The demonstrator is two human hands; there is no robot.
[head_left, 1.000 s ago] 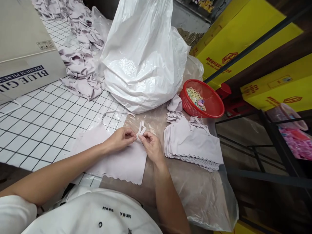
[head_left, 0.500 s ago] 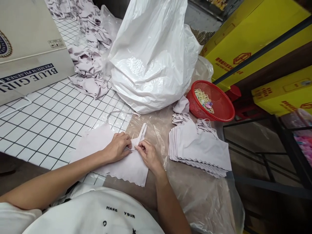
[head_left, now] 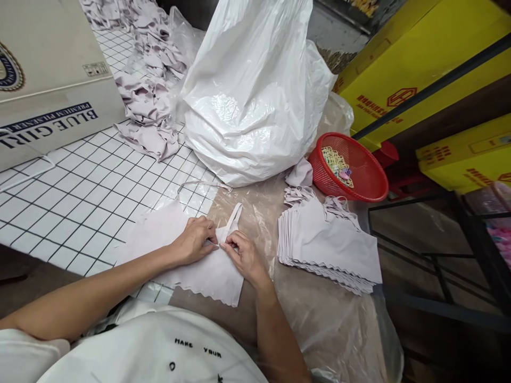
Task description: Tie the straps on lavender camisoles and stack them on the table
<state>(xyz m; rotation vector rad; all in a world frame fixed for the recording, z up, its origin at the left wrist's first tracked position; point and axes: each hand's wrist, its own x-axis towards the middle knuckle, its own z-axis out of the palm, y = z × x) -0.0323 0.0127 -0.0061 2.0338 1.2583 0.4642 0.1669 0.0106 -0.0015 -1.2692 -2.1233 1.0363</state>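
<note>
A pale lilac camisole top (head_left: 207, 276) with a wavy hem lies flat before me, one thin strap (head_left: 232, 217) looping away from me and another stretching toward the white bag. My left hand (head_left: 196, 239) pinches the top's neckline edge. Close beside it, my right hand (head_left: 240, 251) pinches the same edge near the base of the strap, thumb and index finger together. The fingertips nearly meet, and the bit of fabric between them is mostly hidden. To the right sits a neat stack of matching tops (head_left: 331, 239), their straps gathered at the far end.
Behind my hands stands a large white plastic bag (head_left: 251, 111). A red mesh basket (head_left: 367, 175) holds small pale tags or clips. At left are a cardboard carton (head_left: 59, 101) and a heap of lilac garments (head_left: 147, 106). Yellow boxes (head_left: 431, 69) and a dark metal rack stand at right.
Both hands have moved from the strap down to the neckline edge, and the strap now lies released, pointing away. The view has shifted slightly left. In the last half second the hands barely moved.
</note>
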